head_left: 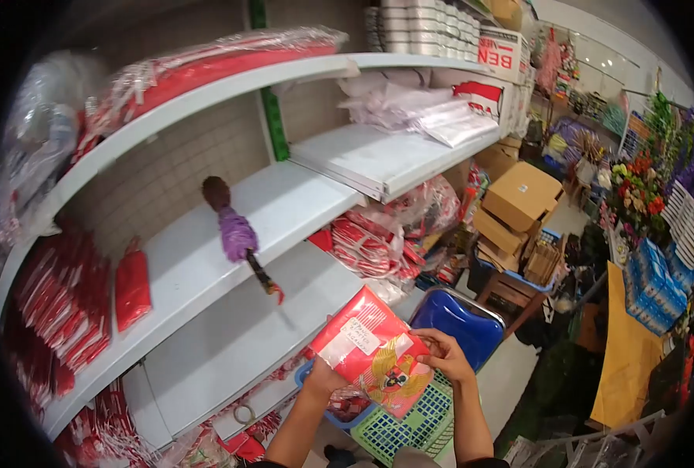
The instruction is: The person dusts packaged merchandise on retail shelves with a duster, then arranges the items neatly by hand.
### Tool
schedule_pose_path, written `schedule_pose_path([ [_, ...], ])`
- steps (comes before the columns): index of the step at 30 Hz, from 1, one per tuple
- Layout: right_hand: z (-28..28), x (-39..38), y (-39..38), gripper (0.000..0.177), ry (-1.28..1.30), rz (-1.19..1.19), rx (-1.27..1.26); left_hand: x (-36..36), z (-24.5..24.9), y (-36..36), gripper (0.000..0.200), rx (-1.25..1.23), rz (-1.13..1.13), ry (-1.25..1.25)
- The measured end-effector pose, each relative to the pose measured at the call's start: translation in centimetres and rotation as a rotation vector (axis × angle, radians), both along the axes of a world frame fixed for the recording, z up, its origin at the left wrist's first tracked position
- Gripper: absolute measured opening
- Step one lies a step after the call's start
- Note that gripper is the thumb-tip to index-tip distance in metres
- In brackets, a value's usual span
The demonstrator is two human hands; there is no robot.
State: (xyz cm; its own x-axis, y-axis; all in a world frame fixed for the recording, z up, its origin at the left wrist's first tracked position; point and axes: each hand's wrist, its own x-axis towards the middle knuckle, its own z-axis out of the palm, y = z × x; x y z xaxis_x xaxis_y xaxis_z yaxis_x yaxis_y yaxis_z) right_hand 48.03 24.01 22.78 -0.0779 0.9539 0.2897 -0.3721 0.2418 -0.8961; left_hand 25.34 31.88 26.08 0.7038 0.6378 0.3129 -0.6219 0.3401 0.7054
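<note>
A flat red packet in clear plastic [366,335], with a gold eagle emblem and a white handwritten label, is held tilted in front of me. My left hand [327,377] grips its lower left edge, the fingers mostly hidden behind it. At the right edge, my right hand [445,356] pinches the packet between thumb and fingers. Below it is a green plastic basket [401,429]. A blue chair [457,324] stands just beyond my right hand.
On the left shelf are a feather duster with a purple middle [237,236], a lone red packet [133,288] and a stack of red packets [62,300]. Whitish plastic bundles [417,109] lie on the farther shelf. Cardboard boxes [522,195] and artificial flowers [643,187] stand right.
</note>
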Motion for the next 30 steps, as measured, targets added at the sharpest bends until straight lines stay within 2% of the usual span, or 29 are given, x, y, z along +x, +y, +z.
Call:
schedule_pose_path([
  [2, 3.2, -1.5, 0.4, 0.044, -0.092, 0.041, 0.017, -2.8, 1.1, 0.8, 0.071, -0.264, -0.073, 0.037],
  [5, 6.6, -4.3, 1.6, 0.042, -0.220, 0.130, 0.100, -8.3, 2.8, 1.7, 0.080, -0.557, -0.226, -0.150],
  [8, 10.6, -7.5, 2.5, 0.043, -0.352, 0.230, 0.165, -15.6, 3.2, 3.1, 0.069, -0.341, -0.179, 0.043],
  [11, 14.0, -11.2, 4.5, 0.040, -0.513, 0.265, 0.316, -19.2, 7.5, 2.8, 0.056, 0.045, 0.251, 0.631],
  [12, 14.9, -12.2, 5.1, 0.035, -0.597, 0.205, 0.408, -20.4, 8.4, 3.0, 0.054, 0.002, 0.284, 0.564],
  [14, 17.6, -14.6, 5.3, 0.032, -0.541, 0.075, 0.144, -23.0, 10.0, 3.2, 0.051, -0.081, 0.351, 0.427],
  [15, 17.3, -15.8, 6.8, 0.031, -0.472, -0.055, 0.288, -23.8, 10.6, 3.4, 0.053, -0.050, 0.388, 0.356],
  [16, 17.6, -16.6, 8.3, 0.031, -0.549, -0.276, 0.551, -24.8, 10.7, 4.0, 0.053, -0.039, 0.429, 0.301],
  [18, 18.9, -18.0, 9.9, 0.029, -0.738, -0.511, 0.485, -26.7, 10.4, 5.7, 0.052, -0.019, 0.503, 0.190],
  [21, 18.6, -20.6, 14.1, 0.028, -1.064, -0.844, 0.724, -28.5, 10.8, 7.3, 0.052, -0.030, 0.606, 0.210],
  [24, 16.2, -22.8, 17.6, 0.037, -1.365, -0.645, 0.340, -29.1, 10.3, 9.2, 0.051, -0.027, 0.631, 0.189],
  [27, 13.2, -24.2, 19.4, 0.047, -1.480, -0.562, 0.212, -29.2, 10.0, 10.1, 0.050, -0.040, 0.671, 0.218],
  [30, 11.7, -24.5, 18.3, 0.047, -1.326, -0.728, 0.216, -28.5, 11.3, 9.5, 0.048, -0.054, 0.755, 0.368],
])
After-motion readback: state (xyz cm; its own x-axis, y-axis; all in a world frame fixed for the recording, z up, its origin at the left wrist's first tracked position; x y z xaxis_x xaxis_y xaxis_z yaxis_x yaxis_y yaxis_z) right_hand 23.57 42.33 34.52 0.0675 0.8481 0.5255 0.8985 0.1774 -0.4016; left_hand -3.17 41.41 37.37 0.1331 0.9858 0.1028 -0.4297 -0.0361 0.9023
